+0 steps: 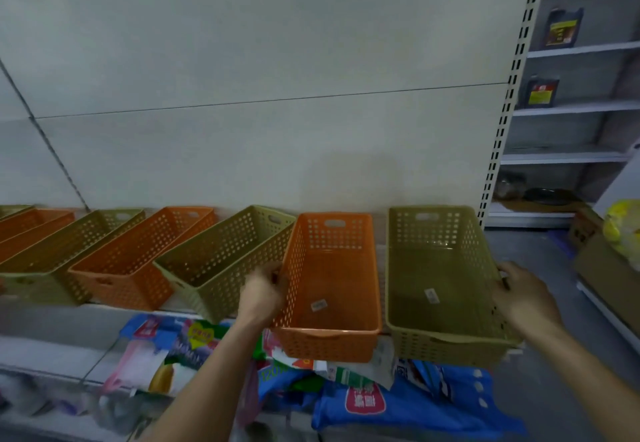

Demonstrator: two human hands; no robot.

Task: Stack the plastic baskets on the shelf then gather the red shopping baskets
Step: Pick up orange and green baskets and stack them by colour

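Observation:
A row of perforated plastic baskets stands on the white shelf [41,320], alternating olive and orange. My left hand [264,291] grips the left rim of an orange basket [330,289]. My right hand [526,298] holds the right rim of the olive basket [440,286] at the row's right end. Both baskets stick out over the shelf's front edge. To the left stand another olive basket [221,261], an orange basket [138,258] and more beyond. No red shopping baskets are in sight.
Packaged goods, among them blue bags [415,403], fill the lower shelf under the baskets. A cardboard box [602,261] with a yellow bag [623,227] stands at the right. Side shelves at the far right hold dark bottles [562,28].

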